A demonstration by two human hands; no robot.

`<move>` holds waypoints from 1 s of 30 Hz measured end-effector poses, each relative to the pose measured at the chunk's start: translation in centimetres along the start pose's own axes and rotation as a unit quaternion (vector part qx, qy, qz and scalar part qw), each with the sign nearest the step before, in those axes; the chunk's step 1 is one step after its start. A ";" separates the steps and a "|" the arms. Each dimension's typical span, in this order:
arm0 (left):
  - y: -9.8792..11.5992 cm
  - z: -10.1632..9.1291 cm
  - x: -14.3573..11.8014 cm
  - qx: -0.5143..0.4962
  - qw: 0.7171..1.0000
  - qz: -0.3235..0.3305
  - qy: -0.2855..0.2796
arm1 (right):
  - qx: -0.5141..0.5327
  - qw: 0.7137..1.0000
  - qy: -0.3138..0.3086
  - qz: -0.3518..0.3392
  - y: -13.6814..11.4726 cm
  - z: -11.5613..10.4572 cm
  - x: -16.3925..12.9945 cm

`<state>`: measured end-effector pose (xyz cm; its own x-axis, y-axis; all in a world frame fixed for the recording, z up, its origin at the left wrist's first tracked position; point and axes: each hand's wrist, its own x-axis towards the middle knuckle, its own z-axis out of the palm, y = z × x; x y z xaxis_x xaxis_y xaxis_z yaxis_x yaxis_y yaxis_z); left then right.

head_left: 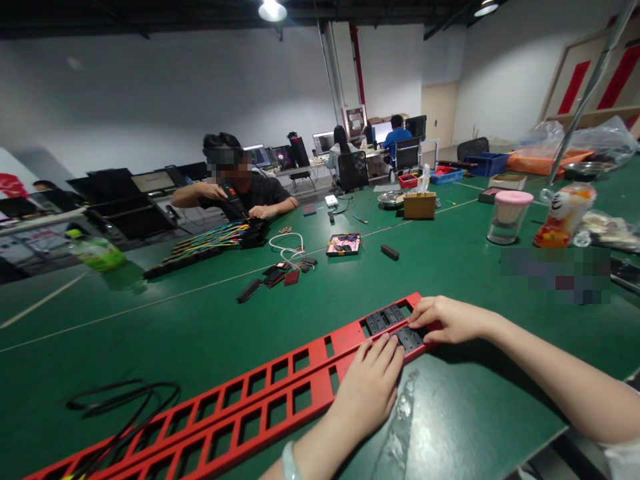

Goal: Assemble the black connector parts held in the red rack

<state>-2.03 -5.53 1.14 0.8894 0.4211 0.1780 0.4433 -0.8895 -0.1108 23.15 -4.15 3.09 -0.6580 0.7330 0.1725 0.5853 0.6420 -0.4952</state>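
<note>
Two long red slotted frames [320,387] lie side by side, running diagonally across the green table. Black rectangular blocks [384,320] fill slots near the right end of the far frame. Another black block [410,339] sits in the near frame, between my hands. My left hand [373,373] rests flat on the near frame, its fingers stretched out and their tips at that block's left edge. At the frames' right end, my right hand [443,320] has its fingers bent and drawn together over a slot. Whatever lies under those fingertips is hidden.
A black cable [135,407] crosses the frames' left part. Beyond lie loose dark pieces [283,273], a small parts tray [343,244] and a black block [389,252]. A pink-lidded jar [510,217] stands at right. Across the table, a person [235,180] handles a tool beside coloured wires.
</note>
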 end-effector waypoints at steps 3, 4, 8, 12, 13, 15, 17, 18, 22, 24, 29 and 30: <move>0.0 0.0 0.0 0.000 1.000 0.002 0.002 | -0.004 1.000 -0.002 -0.005 0.0 0.0 0.0; 0.0 0.0 0.0 -0.001 1.000 0.001 0.000 | -0.005 1.000 -0.004 -0.005 0.0 0.0 0.1; 0.0 0.0 0.1 -0.004 1.000 -0.001 -0.005 | -0.009 1.000 -0.009 -0.002 -0.2 0.0 0.1; 0.0 0.0 0.0 -0.002 1.000 0.004 0.001 | -0.007 1.000 -0.006 0.005 -0.2 0.1 0.1; 0.0 0.0 0.0 -0.002 1.000 0.004 0.002 | -0.002 1.000 -0.006 0.006 0.0 0.1 0.1; 0.0 0.0 0.0 0.000 1.000 0.004 0.002 | 0.013 1.000 -0.001 0.006 0.4 0.2 0.1; 0.1 -0.1 -0.1 0.004 1.000 0.003 0.004 | 0.039 0.999 0.010 0.003 0.8 0.4 0.1; 0.1 -0.1 -0.1 0.005 1.000 0.003 0.005 | 0.056 0.998 0.019 0.003 1.0 0.5 0.2; 0.2 -0.3 -0.2 0.006 1.000 -0.002 0.002 | 0.110 0.991 0.066 0.043 1.6 1.0 0.6; 0.2 -0.3 -0.3 0.005 1.000 -0.002 0.003 | 0.114 0.984 0.101 0.095 1.6 1.3 0.8; 0.6 0.2 -0.6 0.010 0.999 -0.033 0.018 | 0.097 0.974 0.128 0.158 1.1 1.8 1.3; 0.7 0.4 -0.7 0.013 0.998 -0.056 0.024 | 0.093 0.974 0.127 0.163 0.9 1.9 1.5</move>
<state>-2.31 -6.36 0.57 0.8286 0.5075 0.2365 0.5423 -0.8325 -0.1134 21.83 -2.92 1.32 -0.2985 0.9384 0.1741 0.6319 0.3310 -0.7008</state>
